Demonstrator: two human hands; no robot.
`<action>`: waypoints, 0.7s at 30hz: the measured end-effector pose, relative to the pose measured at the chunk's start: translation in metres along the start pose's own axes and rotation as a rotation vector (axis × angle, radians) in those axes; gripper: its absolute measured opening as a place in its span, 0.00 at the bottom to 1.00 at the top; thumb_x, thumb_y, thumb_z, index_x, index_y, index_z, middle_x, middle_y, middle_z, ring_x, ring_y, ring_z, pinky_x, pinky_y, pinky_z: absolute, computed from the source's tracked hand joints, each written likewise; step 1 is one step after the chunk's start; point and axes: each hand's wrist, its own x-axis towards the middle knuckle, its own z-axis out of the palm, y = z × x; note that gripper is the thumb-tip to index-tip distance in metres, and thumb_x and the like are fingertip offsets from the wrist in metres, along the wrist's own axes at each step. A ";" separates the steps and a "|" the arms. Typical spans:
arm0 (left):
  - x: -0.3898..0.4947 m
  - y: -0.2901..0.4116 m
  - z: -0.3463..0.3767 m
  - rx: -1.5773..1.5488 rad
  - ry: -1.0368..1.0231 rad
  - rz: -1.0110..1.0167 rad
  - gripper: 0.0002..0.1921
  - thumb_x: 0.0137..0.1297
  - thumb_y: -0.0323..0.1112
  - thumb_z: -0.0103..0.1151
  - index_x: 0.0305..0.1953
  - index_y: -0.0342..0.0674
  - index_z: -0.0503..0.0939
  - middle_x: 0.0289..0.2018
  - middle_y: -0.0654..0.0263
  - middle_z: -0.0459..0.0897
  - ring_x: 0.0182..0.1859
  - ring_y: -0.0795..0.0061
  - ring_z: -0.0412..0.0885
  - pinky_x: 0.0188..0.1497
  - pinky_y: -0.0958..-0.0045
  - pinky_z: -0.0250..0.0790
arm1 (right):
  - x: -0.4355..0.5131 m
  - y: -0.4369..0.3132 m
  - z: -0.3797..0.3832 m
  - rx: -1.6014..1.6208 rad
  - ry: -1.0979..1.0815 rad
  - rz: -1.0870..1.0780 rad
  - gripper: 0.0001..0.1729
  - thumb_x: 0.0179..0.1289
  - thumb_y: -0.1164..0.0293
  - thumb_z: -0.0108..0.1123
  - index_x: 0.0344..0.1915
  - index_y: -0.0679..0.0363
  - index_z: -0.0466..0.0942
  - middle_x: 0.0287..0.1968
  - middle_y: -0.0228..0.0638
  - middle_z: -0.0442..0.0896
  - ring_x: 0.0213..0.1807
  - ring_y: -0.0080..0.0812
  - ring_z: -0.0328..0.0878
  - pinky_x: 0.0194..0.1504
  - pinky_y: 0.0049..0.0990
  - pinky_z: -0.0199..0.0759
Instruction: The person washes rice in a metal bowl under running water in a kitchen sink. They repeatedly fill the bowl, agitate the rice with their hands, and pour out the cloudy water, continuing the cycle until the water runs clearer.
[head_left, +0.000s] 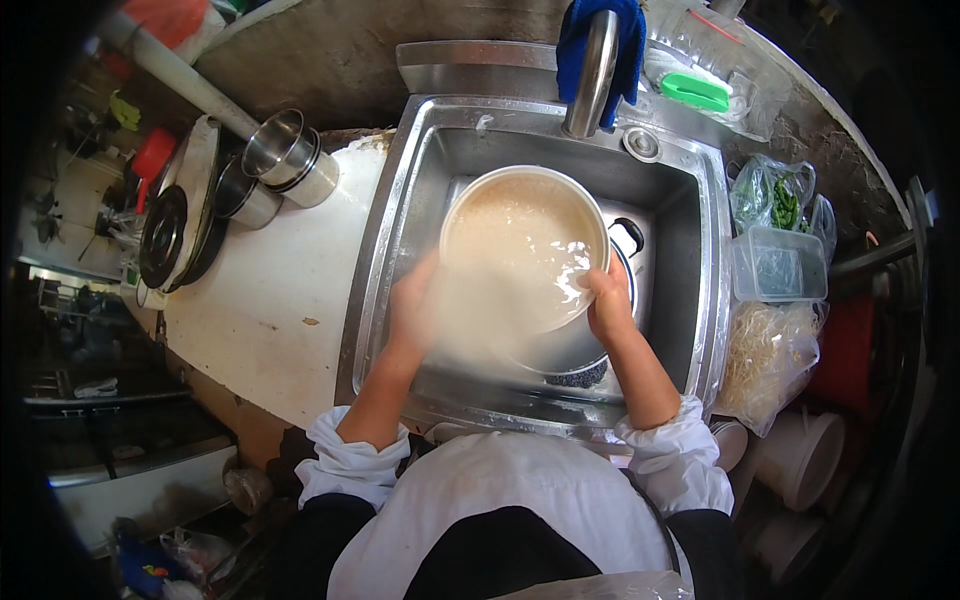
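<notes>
Both hands hold a round white tub (525, 174) over a stainless steel sink (673, 315). Cloudy, pale beige liquid (517, 225) with bright glints fills much of it. My left hand (414, 304) grips the left side, though a blurred patch hides its fingers and the tub's lower left. On the right rim, my right hand (609, 300) presses with its thumb, the fingers out of sight around the outside. Beneath the tub sits a pot (631, 285) with a pale rim, a dark line and a black handle (627, 234), mostly covered. A dark, rough-textured thing (577, 375) shows below it.
A steel faucet (596, 71) draped with a blue cloth (568, 60) rises behind the sink. Steel containers (289, 154) and a black lid (163, 236) stand on the white counter (270, 300) at left. Bagged green peppers (784, 202), a plastic box (780, 262) and bagged pale strands (769, 352) line the right.
</notes>
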 end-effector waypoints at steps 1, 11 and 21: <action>0.000 0.001 0.000 -0.012 0.004 -0.008 0.16 0.68 0.33 0.44 0.54 0.34 0.72 0.21 0.77 0.71 0.20 0.92 0.64 0.20 0.87 0.55 | 0.000 -0.001 0.000 0.001 0.001 -0.006 0.41 0.37 0.80 0.43 0.61 0.65 0.61 0.50 0.38 0.72 0.51 0.28 0.68 0.50 0.21 0.61; 0.000 0.001 0.000 -0.001 0.012 0.007 0.16 0.68 0.31 0.43 0.55 0.34 0.71 0.23 0.76 0.72 0.21 0.92 0.63 0.21 0.88 0.55 | 0.003 -0.003 0.001 -0.023 0.000 -0.047 0.41 0.36 0.81 0.43 0.61 0.65 0.62 0.50 0.38 0.72 0.51 0.28 0.68 0.50 0.21 0.61; 0.001 0.008 0.003 -0.022 0.030 -0.007 0.16 0.68 0.30 0.43 0.54 0.33 0.71 0.24 0.77 0.72 0.22 0.92 0.63 0.21 0.88 0.55 | 0.005 -0.009 0.002 -0.048 0.010 -0.061 0.44 0.35 0.80 0.44 0.62 0.64 0.60 0.54 0.40 0.70 0.56 0.31 0.65 0.55 0.23 0.58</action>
